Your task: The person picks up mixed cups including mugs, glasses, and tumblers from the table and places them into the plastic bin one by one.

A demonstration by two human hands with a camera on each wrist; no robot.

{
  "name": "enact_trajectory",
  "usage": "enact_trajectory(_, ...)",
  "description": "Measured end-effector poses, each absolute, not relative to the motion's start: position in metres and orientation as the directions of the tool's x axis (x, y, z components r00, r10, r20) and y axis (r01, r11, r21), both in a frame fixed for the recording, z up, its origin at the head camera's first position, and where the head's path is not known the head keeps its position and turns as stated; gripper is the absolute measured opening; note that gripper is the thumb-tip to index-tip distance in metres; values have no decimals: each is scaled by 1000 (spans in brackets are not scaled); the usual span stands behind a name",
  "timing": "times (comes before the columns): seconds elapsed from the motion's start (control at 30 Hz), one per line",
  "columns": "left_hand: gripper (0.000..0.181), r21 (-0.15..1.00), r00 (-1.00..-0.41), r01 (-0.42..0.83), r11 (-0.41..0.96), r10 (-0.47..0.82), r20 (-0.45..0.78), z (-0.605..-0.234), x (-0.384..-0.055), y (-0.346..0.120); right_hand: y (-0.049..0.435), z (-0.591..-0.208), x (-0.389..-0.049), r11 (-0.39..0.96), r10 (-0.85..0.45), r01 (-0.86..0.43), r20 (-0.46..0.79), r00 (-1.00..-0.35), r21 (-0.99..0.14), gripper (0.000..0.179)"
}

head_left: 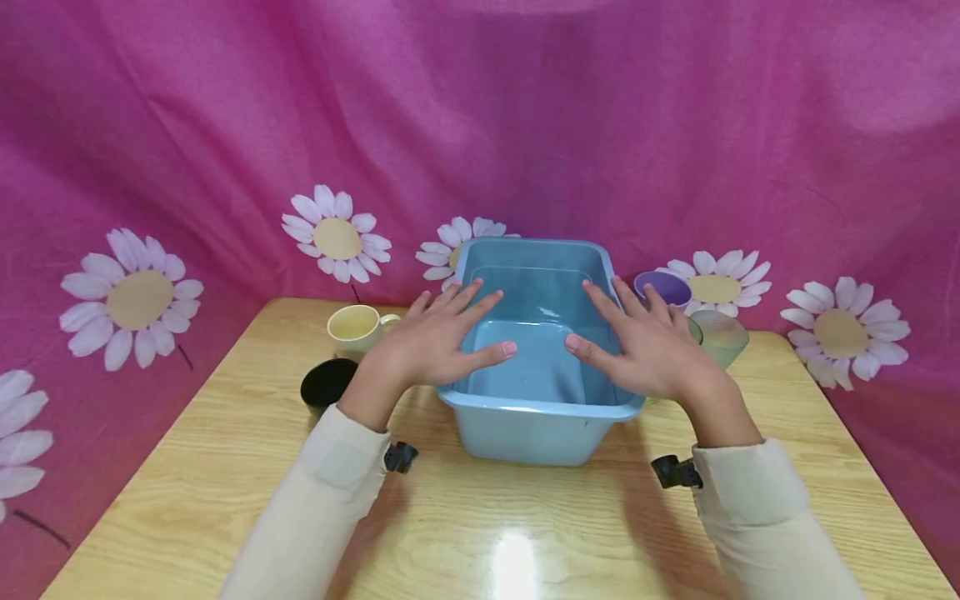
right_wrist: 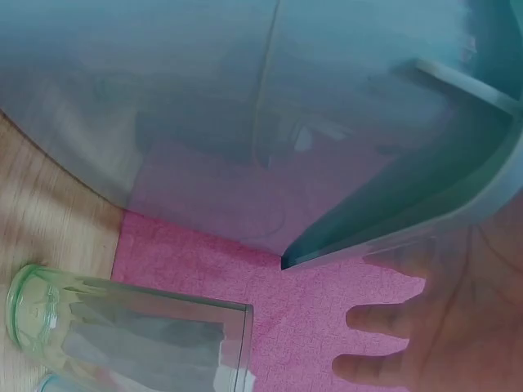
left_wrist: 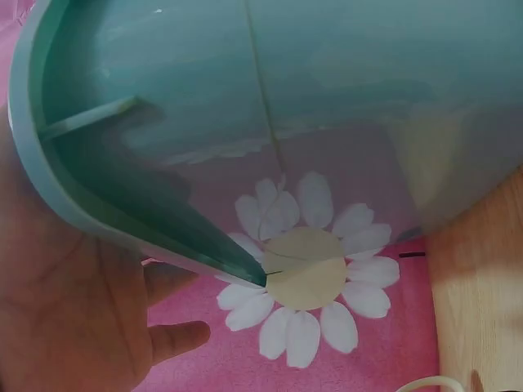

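Observation:
A blue-grey plastic basin (head_left: 536,429) stands upright in the middle of the wooden table, and no objects show inside it. My left hand (head_left: 438,337) is spread over its left rim, palm down, with fingers straight and thumb pointing inward. On the opposite side my right hand (head_left: 645,346) lies over the right rim in the same way. Neither hand curls round anything. Both wrist views show the basin's outer wall (left_wrist: 343,65) from below, with the palm by the rim; whether the palms press on it I cannot tell.
Left of the basin are a cream mug (head_left: 355,323) and a black cup (head_left: 327,385). To its right stand a purple cup (head_left: 664,289) and a clear greenish glass (right_wrist: 147,327). A pink curtain (head_left: 540,125) with white flowers hangs behind the table (head_left: 450,533).

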State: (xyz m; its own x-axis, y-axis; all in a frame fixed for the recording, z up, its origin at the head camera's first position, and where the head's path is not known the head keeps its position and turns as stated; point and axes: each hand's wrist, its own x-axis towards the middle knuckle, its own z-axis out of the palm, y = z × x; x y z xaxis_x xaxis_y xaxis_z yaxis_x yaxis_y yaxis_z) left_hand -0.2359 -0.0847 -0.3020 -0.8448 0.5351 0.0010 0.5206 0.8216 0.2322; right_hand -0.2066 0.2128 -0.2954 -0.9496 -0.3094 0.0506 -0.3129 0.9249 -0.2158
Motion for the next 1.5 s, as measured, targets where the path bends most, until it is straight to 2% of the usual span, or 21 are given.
enact_trajectory(0.3,77,267,-829,553,789,552,86,-301,-244,-92,215,-290,-210,923,-278,-292,91,-956,-252,89)
enact_trajectory(0.57,68,374,-823,565,735,529,205,-310,-265,-101,226,-290,-222,916,-266,-296,141,-954,-270,89)
enact_trajectory(0.73,63,466,-845,533,706,476,245,-315,-275,-108,238,-291,-231,919,-243,-283,170,-955,-275,88)
enact_trajectory(0.97,58,554,-863,502,664,425,272,-322,-285,-114,256,-293,-242,910,-260,-323,251,-932,-259,76)
enact_trajectory(1.33,45,689,-891,453,566,319,323,-339,-292,-118,282,-301,-250,888,-277,-350,261,-925,-298,62)
enact_trajectory(1.5,41,787,-924,379,487,242,295,-346,-293,-116,292,-306,-253,900,-281,-352,273,-920,-258,60)
